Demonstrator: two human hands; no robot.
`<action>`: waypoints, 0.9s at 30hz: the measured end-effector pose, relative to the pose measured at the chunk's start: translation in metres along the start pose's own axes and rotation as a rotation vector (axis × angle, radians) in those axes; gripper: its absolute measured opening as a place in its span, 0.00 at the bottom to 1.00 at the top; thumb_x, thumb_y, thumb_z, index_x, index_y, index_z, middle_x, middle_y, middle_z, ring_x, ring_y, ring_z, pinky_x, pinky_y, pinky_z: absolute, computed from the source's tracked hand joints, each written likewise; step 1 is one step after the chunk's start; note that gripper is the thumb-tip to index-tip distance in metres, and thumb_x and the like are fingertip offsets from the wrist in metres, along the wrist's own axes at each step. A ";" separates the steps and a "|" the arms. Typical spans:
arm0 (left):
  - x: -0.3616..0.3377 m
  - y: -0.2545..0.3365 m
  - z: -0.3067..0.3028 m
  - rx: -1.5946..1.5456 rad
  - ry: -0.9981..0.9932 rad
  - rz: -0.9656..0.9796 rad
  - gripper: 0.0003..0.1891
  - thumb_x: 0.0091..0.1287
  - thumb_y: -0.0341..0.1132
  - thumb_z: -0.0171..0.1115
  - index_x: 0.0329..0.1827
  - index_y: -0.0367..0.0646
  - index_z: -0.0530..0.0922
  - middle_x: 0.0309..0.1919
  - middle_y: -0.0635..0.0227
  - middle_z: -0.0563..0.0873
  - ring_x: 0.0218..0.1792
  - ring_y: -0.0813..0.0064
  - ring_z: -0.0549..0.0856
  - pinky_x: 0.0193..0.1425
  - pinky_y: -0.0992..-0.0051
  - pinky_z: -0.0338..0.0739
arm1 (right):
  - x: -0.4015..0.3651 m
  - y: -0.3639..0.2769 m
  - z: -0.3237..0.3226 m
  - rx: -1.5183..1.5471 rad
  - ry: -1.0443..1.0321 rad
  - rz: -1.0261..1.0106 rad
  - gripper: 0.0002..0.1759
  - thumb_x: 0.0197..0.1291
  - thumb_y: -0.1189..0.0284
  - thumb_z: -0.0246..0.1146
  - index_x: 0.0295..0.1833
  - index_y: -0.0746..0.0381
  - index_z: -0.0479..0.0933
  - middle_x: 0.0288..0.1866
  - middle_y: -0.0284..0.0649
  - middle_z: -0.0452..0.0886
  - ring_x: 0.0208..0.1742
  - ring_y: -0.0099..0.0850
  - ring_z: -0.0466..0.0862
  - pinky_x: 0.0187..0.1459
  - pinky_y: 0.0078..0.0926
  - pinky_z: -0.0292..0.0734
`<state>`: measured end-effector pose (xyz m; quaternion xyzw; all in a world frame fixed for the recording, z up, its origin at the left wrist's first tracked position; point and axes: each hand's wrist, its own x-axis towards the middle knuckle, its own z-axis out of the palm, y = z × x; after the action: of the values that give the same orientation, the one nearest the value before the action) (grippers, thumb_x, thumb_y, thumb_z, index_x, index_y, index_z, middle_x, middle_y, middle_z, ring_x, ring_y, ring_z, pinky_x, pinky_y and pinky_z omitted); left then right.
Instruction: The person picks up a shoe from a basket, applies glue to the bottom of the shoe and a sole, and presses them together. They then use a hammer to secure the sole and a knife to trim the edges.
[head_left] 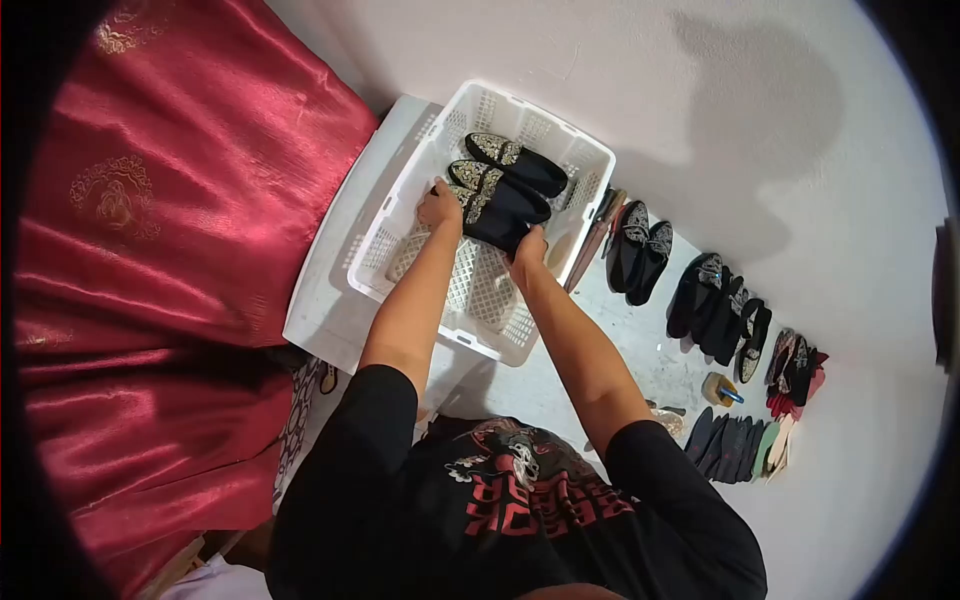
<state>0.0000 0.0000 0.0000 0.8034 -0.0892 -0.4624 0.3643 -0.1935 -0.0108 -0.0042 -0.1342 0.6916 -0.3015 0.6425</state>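
Note:
Both my hands reach into a white plastic basket (575, 150) that sits on a white lid or tray on the floor. My left hand (441, 208) grips the toe end of a black embroidered shoe pair (497, 203) lying in the basket. The heel end of the same pair is held by my right hand (528, 250). A second black shoe (518, 161) with gold embroidery lies just behind it, against the basket's far wall.
Red satin cloth (160, 230) covers the left side. Along the white wall on the right stand rows of black embroidered shoes (637, 247), more pairs (720, 305), stacked insoles (735, 445) and a small yellow tool (718, 388) on the grey floor.

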 end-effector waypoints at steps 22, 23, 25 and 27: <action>-0.038 -0.004 0.009 -0.074 0.409 0.056 0.35 0.83 0.56 0.42 0.77 0.34 0.71 0.80 0.41 0.64 0.78 0.40 0.63 0.80 0.41 0.62 | -0.077 -0.012 -0.007 -0.457 0.120 -0.401 0.42 0.80 0.51 0.54 0.85 0.66 0.54 0.83 0.63 0.65 0.81 0.62 0.68 0.80 0.50 0.63; -0.032 -0.012 0.009 -0.061 0.399 0.068 0.33 0.84 0.54 0.40 0.75 0.34 0.75 0.79 0.39 0.67 0.76 0.39 0.67 0.79 0.42 0.63 | -0.089 -0.013 -0.009 -0.532 0.109 -0.435 0.42 0.78 0.53 0.55 0.86 0.66 0.52 0.85 0.62 0.62 0.83 0.61 0.66 0.82 0.50 0.61; -0.017 -0.033 0.015 -0.158 0.500 0.149 0.32 0.83 0.52 0.40 0.73 0.33 0.76 0.76 0.38 0.71 0.74 0.39 0.70 0.80 0.45 0.64 | -0.091 -0.001 -0.011 -0.569 0.119 -0.537 0.43 0.75 0.58 0.56 0.86 0.68 0.50 0.87 0.63 0.57 0.85 0.60 0.61 0.84 0.48 0.57; -0.014 -0.040 0.021 -0.258 0.598 0.228 0.32 0.83 0.50 0.40 0.72 0.33 0.78 0.73 0.37 0.75 0.71 0.38 0.73 0.80 0.47 0.65 | -0.083 0.010 -0.019 -0.609 0.131 -0.640 0.44 0.72 0.63 0.56 0.86 0.70 0.48 0.88 0.64 0.52 0.87 0.60 0.56 0.86 0.46 0.54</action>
<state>-0.0322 0.0252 -0.0241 0.8356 -0.0085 -0.1703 0.5222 -0.1983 0.0492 0.0568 -0.5052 0.7117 -0.2754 0.4030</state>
